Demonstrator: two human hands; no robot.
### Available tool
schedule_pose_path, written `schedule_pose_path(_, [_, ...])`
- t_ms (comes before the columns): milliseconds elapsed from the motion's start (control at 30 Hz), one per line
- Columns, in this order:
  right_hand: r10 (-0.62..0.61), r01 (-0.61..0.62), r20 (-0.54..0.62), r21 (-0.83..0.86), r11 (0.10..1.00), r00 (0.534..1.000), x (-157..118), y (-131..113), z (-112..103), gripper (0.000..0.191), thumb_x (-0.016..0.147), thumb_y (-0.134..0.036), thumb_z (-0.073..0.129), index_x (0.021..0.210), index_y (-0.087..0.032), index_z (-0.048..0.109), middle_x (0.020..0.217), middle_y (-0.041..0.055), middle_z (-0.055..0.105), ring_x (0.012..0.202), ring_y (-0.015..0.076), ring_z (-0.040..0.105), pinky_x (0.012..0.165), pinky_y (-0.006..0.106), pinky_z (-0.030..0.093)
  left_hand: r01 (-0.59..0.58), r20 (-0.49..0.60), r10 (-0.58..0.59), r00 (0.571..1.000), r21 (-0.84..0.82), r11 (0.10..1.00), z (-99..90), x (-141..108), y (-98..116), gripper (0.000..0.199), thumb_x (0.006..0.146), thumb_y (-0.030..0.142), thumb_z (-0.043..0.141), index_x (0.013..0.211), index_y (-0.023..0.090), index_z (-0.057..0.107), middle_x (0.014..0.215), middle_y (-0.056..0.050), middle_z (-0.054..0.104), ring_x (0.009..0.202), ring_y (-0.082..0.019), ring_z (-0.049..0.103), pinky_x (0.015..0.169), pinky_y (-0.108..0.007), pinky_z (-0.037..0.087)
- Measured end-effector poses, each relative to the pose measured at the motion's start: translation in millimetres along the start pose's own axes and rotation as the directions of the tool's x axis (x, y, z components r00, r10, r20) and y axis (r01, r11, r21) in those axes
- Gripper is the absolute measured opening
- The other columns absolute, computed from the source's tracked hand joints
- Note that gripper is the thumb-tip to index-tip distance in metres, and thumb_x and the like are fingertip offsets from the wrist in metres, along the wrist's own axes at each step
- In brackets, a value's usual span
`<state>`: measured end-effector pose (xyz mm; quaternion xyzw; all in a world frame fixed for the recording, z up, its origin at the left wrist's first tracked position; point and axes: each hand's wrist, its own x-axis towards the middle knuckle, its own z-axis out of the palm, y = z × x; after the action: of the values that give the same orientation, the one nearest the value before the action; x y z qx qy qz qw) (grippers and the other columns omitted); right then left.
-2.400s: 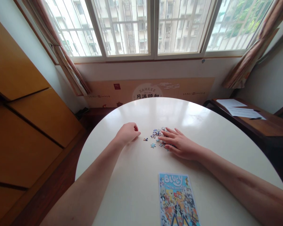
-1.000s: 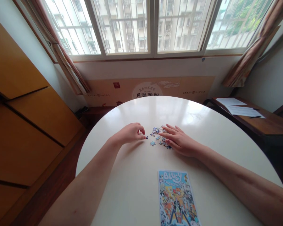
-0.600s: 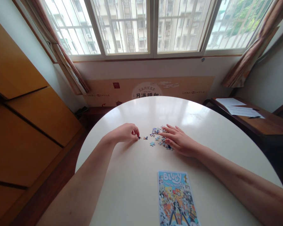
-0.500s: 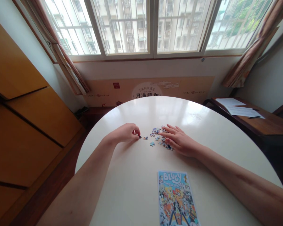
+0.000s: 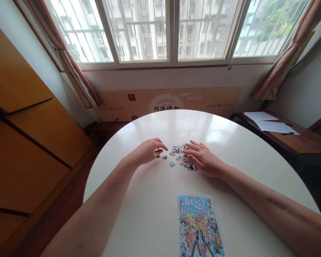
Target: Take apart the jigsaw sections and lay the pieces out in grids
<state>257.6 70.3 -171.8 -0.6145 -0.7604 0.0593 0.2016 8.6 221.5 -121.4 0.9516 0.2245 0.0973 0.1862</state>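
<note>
A heap of small jigsaw puzzle pieces lies at the middle of the round white table. My right hand rests over the heap, palm down with fingers spread, covering part of it. To the left of the heap, my left hand hovers with its index finger stretched out and apart from the thumb. Just under its fingertips is a dark piece, partly hidden, with another small piece beside it. A light blue piece lies alone in front of the heap.
A colourful "Bluey" picture sheet lies on the table's near side. To the right stands a brown desk with papers and pens. Wooden cabinets line the left; a printed board leans below the window.
My left fingers have opened from a pinch at the dark piece, and the hand has shifted right toward the heap. My right hand stays over the pieces, almost unmoved.
</note>
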Motion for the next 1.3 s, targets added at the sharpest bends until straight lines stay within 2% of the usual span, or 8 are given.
schedule_pose_path(167, [-0.012,0.012,0.03,0.001,1.0,0.999,0.2,-3.1,-1.1,0.048,0.104,-0.05,0.026,0.143,-0.038,0.051,0.157,0.0038,0.039,0.15,0.0316,0.023,0.116,0.064,0.022,-0.051,0.017,0.049,0.999,0.111,0.993,17.6,8.0,11.0,0.044,0.085,0.008,0.046,0.108,0.03,0.077,0.115,-0.006,0.065,0.101,-0.021,0.06,0.086,-0.033,0.047])
schedule_pose_path(367, [-0.003,0.003,0.054,-0.001,1.0,0.999,0.0,-3.1,-1.0,0.048,0.105,-0.05,0.025,0.142,-0.037,0.053,0.157,0.0034,0.038,0.15,0.0317,0.021,0.117,0.064,0.02,-0.009,0.005,0.008,1.0,0.167,0.986,14.6,7.9,-2.0,0.052,0.078,0.0,0.045,0.101,0.032,0.079,0.116,-0.005,0.065,0.105,-0.022,0.058,0.085,-0.032,0.047])
schedule_pose_path(533, [0.001,-0.001,0.054,0.0,1.0,0.999,0.0,-2.1,0.0,0.049,0.105,-0.05,0.025,0.144,-0.036,0.05,0.158,0.0039,0.037,0.15,0.0316,0.02,0.117,0.064,0.02,0.051,-0.076,-0.042,0.996,0.123,0.991,11.8,6.3,-10.7,0.048,0.083,0.003,0.041,0.1,0.027,0.079,0.118,-0.005,0.065,0.098,-0.019,0.062,0.084,-0.03,0.048])
schedule_pose_path(700, [-0.011,0.011,0.049,-0.006,1.0,0.999,-0.4,-2.8,-1.0,0.049,0.105,-0.051,0.024,0.145,-0.036,0.048,0.158,0.0022,0.037,0.15,0.0302,0.02,0.118,0.063,0.018,0.176,-0.206,-0.152,0.967,0.102,0.979,6.0,4.8,-4.5,0.033,0.088,0.015,0.047,0.103,0.022,0.076,0.111,-0.006,0.07,0.09,-0.02,0.064,0.082,-0.032,0.049])
schedule_pose_path(800, [-0.052,0.053,0.047,-0.017,0.998,0.998,0.1,-3.0,-0.9,0.049,0.105,-0.049,0.026,0.148,-0.036,0.043,0.158,0.0011,0.036,0.151,0.0289,0.019,0.12,0.062,0.016,0.156,-0.142,-0.141,0.98,0.096,0.983,-2.8,0.8,-3.6,0.026,0.086,0.02,0.054,0.098,0.022,0.076,0.104,-0.006,0.072,0.086,-0.02,0.065,0.079,-0.031,0.05])
schedule_pose_path(900, [-0.1,0.101,0.05,-0.029,0.994,0.994,2.4,-4.0,0.2,0.05,0.105,-0.048,0.027,0.152,-0.035,0.037,0.159,0.0012,0.033,0.151,0.0278,0.018,0.121,0.06,0.013,0.146,-0.028,-0.144,0.989,0.075,0.986,-12.2,-5.3,-9.3,0.023,0.081,0.025,0.059,0.096,0.022,0.076,0.099,-0.005,0.073,0.086,-0.02,0.065,0.076,-0.03,0.049])
schedule_pose_path(1033, [-0.129,0.132,0.068,-0.045,0.99,0.989,7.3,-8.7,1.4,0.053,0.104,-0.05,0.026,0.155,-0.034,0.029,0.161,0.0011,0.03,0.152,0.0258,0.017,0.123,0.055,0.013,0.211,0.121,-0.217,0.969,0.054,0.976,-18.4,-10.7,-18.7,0.024,0.075,0.029,0.064,0.094,0.023,0.076,0.096,-0.005,0.074,0.085,-0.021,0.066,0.073,-0.028,0.048])
schedule_pose_path(1300, [-0.128,0.134,0.103,-0.051,0.99,0.986,8.4,-12.5,4.0,0.055,0.104,-0.053,0.026,0.156,-0.037,0.025,0.162,0.0,0.024,0.151,0.0277,0.017,0.123,0.057,0.013,0.2,0.129,-0.206,0.97,0.062,0.978,-15.5,-9.0,-22.6,0.022,0.07,0.032,0.066,0.087,0.024,0.077,0.089,-0.004,0.073,0.078,-0.02,0.065,0.068,-0.027,0.046])
